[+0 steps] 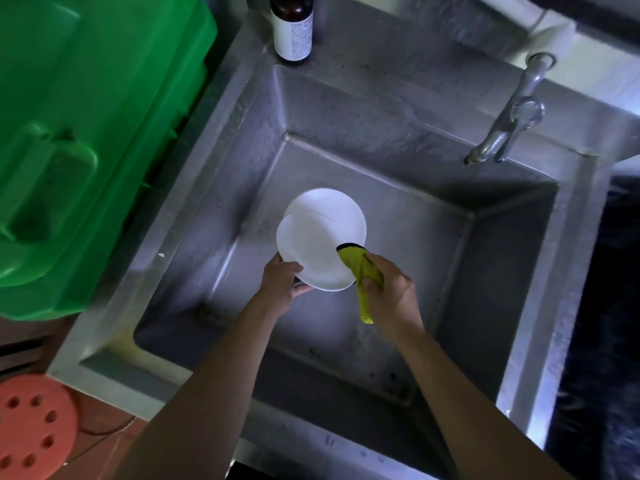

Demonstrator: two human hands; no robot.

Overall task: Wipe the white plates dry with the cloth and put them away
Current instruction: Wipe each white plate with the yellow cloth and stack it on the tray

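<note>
Over the steel sink (pixel 512 306) I hold a white plate (pixel 311 254). My left hand (pixel 282 284) grips its near-left rim, thumb on top and fingers underneath. A second white plate (pixel 332 206) shows just behind the first; whether it is held or lies in the basin I cannot tell. My right hand (pixel 389 289) grips a yellow cloth (pixel 358 268) with a dark edge. The cloth lies against the right rim of the held plate, and its tail hangs below my hand.
A tap (pixel 509 123) juts over the sink's far right corner. A dark bottle with a white label (pixel 293 27) stands on the back ledge. A big green bin (pixel 86 133) fills the left side. A red perforated stool (pixel 31 427) stands at the lower left.
</note>
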